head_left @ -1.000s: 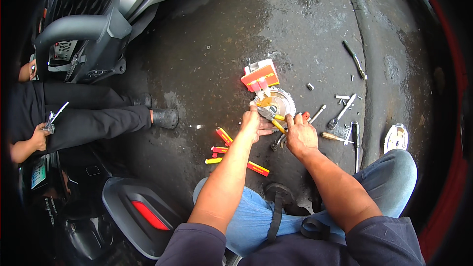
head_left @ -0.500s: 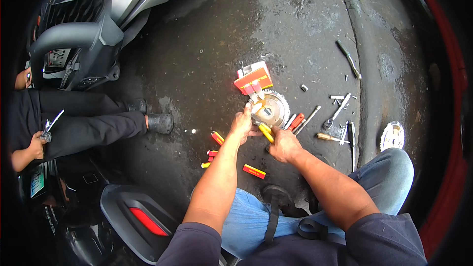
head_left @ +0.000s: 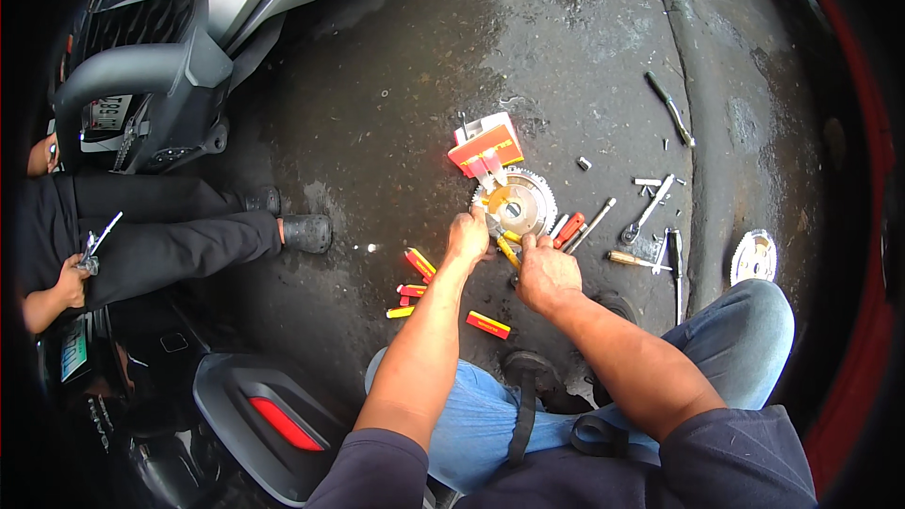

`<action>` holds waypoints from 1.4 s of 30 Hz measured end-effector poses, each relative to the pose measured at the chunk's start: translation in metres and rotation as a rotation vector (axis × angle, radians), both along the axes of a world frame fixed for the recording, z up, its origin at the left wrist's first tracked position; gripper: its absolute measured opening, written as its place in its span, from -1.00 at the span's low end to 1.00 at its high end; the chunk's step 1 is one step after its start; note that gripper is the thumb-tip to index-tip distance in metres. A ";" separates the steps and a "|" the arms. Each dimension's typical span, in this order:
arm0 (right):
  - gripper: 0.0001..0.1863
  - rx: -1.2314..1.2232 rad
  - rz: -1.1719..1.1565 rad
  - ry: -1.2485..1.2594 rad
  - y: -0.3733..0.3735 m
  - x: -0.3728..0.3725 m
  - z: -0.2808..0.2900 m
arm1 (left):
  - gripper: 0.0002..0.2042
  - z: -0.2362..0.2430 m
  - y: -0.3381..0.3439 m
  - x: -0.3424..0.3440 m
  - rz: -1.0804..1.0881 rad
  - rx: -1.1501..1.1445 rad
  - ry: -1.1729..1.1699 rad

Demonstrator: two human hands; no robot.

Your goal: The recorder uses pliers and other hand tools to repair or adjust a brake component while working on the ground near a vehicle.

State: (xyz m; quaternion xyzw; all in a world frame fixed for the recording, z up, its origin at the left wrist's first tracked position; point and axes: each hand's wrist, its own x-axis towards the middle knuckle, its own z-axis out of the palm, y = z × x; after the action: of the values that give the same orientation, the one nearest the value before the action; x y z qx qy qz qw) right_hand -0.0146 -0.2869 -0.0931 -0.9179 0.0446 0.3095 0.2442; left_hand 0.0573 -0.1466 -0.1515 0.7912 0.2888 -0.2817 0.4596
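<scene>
A round metal plate with a toothed rim (head_left: 535,200) lies on the floor beyond my hands. My right hand (head_left: 550,273) is closed around a yellow-handled tool, apparently pliers (head_left: 508,251), whose head points toward the plate's near left edge. Beside that head my left hand (head_left: 468,238) has its fingers bent together; what they grip, if anything, is hidden. Clear plastic packets (head_left: 488,170) lie between the plate and an open red and white box (head_left: 488,145). A red-handled tool (head_left: 569,229) lies just right of my right hand.
Small red and yellow boxes (head_left: 487,324) lie near my knees. A ratchet (head_left: 648,211), a wooden-handled screwdriver (head_left: 636,261) and a second toothed plate (head_left: 753,257) lie rightward. Parked motorcycles (head_left: 132,75) and another person's legs (head_left: 189,236) occupy the left.
My left hand has drawn back slightly toward me, off the plate's left edge. The yellow handle now sits deeper behind my right hand's fingers.
</scene>
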 end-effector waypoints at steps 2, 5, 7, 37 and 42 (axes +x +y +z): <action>-0.47 0.019 0.010 0.081 -0.005 0.000 -0.002 | -0.48 -0.006 -0.002 -0.003 -0.007 -0.031 0.060; -0.44 0.059 0.037 0.124 -0.007 0.002 0.009 | -0.50 -0.016 0.011 -0.008 0.014 -0.151 0.111; -0.44 0.087 0.045 0.161 -0.007 0.005 0.016 | -0.51 -0.023 0.018 -0.011 0.082 -0.204 0.109; -0.56 0.944 -0.312 0.752 -0.021 0.000 -0.030 | -0.45 0.000 0.015 -0.010 0.050 -0.428 0.086; -0.61 1.062 -0.401 0.855 -0.020 0.001 -0.025 | -0.42 -0.002 0.017 -0.011 0.109 -0.535 0.088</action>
State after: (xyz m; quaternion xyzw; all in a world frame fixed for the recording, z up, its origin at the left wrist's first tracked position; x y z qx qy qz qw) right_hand -0.0134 -0.3073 -0.1185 -0.4469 0.1477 0.5717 0.6721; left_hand 0.0462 -0.1299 -0.1535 0.6117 0.2661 -0.3570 0.6539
